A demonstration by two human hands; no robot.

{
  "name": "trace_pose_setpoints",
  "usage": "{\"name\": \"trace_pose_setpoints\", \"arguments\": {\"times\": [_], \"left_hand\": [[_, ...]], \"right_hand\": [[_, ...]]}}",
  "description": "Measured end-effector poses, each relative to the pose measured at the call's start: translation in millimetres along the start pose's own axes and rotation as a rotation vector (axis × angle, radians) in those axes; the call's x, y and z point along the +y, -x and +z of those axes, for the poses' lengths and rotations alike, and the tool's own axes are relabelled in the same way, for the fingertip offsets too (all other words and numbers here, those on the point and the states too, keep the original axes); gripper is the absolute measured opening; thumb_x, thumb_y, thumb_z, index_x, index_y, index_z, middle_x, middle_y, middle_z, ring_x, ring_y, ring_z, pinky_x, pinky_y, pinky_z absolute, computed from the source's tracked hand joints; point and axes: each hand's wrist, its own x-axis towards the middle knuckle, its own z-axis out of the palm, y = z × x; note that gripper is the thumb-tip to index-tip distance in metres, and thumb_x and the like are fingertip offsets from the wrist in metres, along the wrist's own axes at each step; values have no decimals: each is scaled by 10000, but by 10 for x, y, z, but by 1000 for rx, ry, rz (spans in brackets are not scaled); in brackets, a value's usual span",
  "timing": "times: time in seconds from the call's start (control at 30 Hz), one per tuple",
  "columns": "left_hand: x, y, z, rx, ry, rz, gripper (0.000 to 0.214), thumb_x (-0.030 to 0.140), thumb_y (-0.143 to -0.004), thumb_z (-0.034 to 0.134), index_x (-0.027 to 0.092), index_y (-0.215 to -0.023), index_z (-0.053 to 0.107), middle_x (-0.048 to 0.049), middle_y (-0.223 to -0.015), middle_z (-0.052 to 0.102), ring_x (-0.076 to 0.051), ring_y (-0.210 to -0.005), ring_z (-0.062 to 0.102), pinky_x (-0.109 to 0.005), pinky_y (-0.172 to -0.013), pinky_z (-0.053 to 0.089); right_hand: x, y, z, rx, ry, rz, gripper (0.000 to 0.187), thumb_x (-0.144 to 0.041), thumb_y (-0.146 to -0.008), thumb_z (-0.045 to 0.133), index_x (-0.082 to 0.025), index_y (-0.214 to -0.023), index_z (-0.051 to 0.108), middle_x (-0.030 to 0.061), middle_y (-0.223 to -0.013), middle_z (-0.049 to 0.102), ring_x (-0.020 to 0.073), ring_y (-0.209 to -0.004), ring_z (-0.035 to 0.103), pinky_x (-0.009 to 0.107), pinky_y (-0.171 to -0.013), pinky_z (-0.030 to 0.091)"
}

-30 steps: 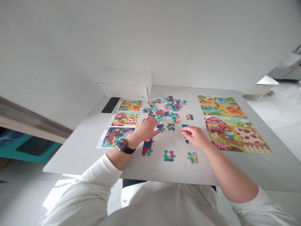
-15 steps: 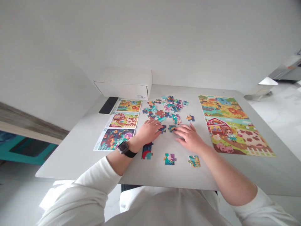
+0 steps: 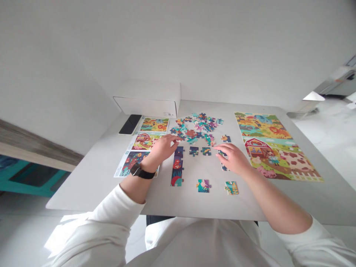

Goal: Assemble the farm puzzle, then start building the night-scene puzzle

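My left hand (image 3: 161,148), with a black watch on its wrist, lies fingers out, its fingertips at the near edge of a heap of loose puzzle pieces (image 3: 198,127). Just right of it a joined column of dark pieces (image 3: 177,166) runs toward me. My right hand (image 3: 233,158) rests curled on the table with a small dark piece (image 3: 221,152) at its fingertips. Two single dark pieces (image 3: 199,151) lie between the hands. Nearer me sit a teal flower piece (image 3: 203,185) and a yellow-leaf piece (image 3: 231,187).
A finished two-panel farm and animal puzzle (image 3: 271,144) lies at the right. A picture sheet with three panels (image 3: 143,144), a black phone (image 3: 130,124) and a white box (image 3: 150,98) stand at the left and back. The grey table (image 3: 91,174) ends close to my body.
My left hand moved left and back toward the heap, uncovering the joined column of dark pieces. My right hand shifted right and curled over a small dark piece.
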Motion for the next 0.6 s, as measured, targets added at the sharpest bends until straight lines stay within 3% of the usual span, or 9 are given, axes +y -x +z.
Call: {"name": "trace_pose_setpoints", "arguments": {"times": [0.2,0.3,0.47,0.6], "left_hand": [[-2,11,-7,-45,-44,-11,299,333,-1025,578,238,-1175,818,-92,-1186,811,-279,-1075,757,-389,-983,585],[38,29,-8,-53,-77,-4,307,344,-1028,564,233,-1149,824,-93,-1184,817,-276,-1037,765,-384,-944,598],[55,48,13,-54,-72,-2,302,344,-1025,563,248,-1158,817,-81,-1187,819,-283,-1048,772,-391,-919,609],[31,48,38,-41,-63,17,295,336,-1029,555,252,-1144,813,-83,-1194,816,-283,-1081,772,-390,-927,614]], "right_hand": [[83,-300,-79,-197,116,34,278,-260,-1011,666,-258,-1254,801,83,-1291,807,289,-1204,743,446,-1092,566],[191,-537,-75,-245,191,126,262,-278,-1010,672,-246,-1228,816,93,-1277,812,293,-1203,742,433,-1083,564],[431,-950,56,-181,311,364,323,-301,-1004,682,-229,-1297,796,145,-1310,798,329,-1234,733,438,-1063,569],[569,-1243,242,-129,322,535,451,-510,-965,754,-204,-1296,774,198,-1224,800,371,-1171,749,466,-1019,584]]}}
